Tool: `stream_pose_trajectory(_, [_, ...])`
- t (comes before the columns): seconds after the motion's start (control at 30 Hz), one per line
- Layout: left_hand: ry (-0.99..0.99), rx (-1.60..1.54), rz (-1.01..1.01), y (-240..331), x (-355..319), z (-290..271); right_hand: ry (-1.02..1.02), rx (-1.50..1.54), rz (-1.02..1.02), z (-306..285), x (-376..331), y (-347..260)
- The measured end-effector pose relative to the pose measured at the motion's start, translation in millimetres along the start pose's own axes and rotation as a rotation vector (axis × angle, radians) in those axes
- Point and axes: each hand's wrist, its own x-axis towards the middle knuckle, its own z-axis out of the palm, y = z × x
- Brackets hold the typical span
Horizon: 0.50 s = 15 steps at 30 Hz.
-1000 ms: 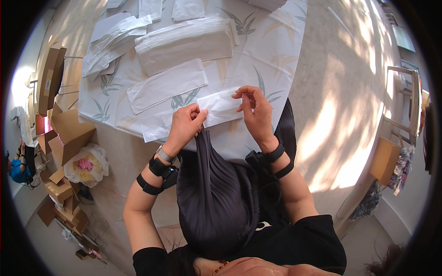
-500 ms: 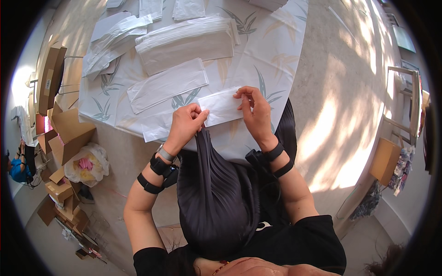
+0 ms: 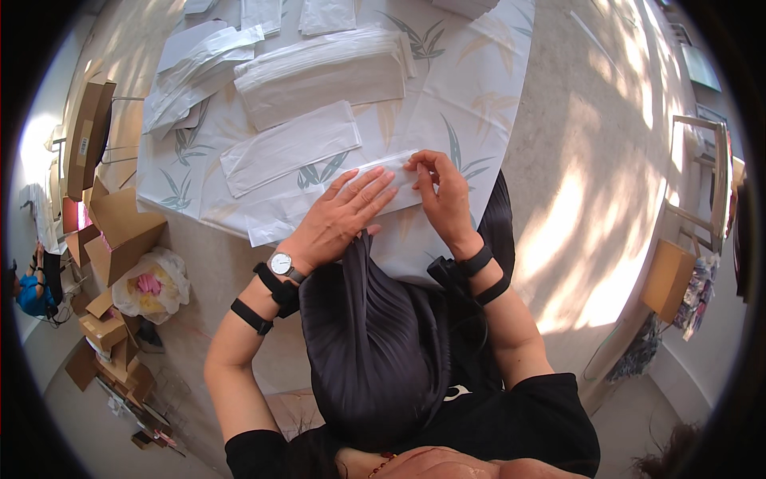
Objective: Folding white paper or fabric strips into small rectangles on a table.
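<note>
My left hand [image 3: 347, 215] lies flat with fingers stretched over a folded white sheet [image 3: 403, 202] at the near table edge. At the sheet's right end my right hand [image 3: 441, 191] is curled, its fingertips closed on the far edge. The sheet looks thin, like tissue or soft plastic. Dark pleated fabric [image 3: 375, 343] bunches from under my left hand down over my lap. Just beyond my left hand lies another folded white sheet [image 3: 291, 152], and a loose, thinner one [image 3: 267, 225] shows left of my wrist.
A thick stack of folded white sheets [image 3: 327, 80] stands farther back, with a messier pile [image 3: 195, 72] to its left. The leaf-patterned tablecloth [image 3: 479, 104] covers the table. Cardboard boxes [image 3: 124, 227] and a plastic bag [image 3: 152, 286] stand left on the floor.
My left hand has gone from a pinch at the sheet's left end to lying flat, shifted right across it. My right hand has hardly moved.
</note>
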Motion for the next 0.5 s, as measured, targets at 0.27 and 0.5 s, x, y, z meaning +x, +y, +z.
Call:
stream_pose_trajectory(0.27, [-0.172,0.031,0.037,-9.3,-4.9,11.8,-0.001,-0.011,-0.015,0.5,-0.2,2.9])
stream_pose_trajectory(0.5, [-0.089,0.066,-0.001,-14.8,-15.3,7.2,-0.061,-0.094,-0.051,-2.6,-1.8,7.5])
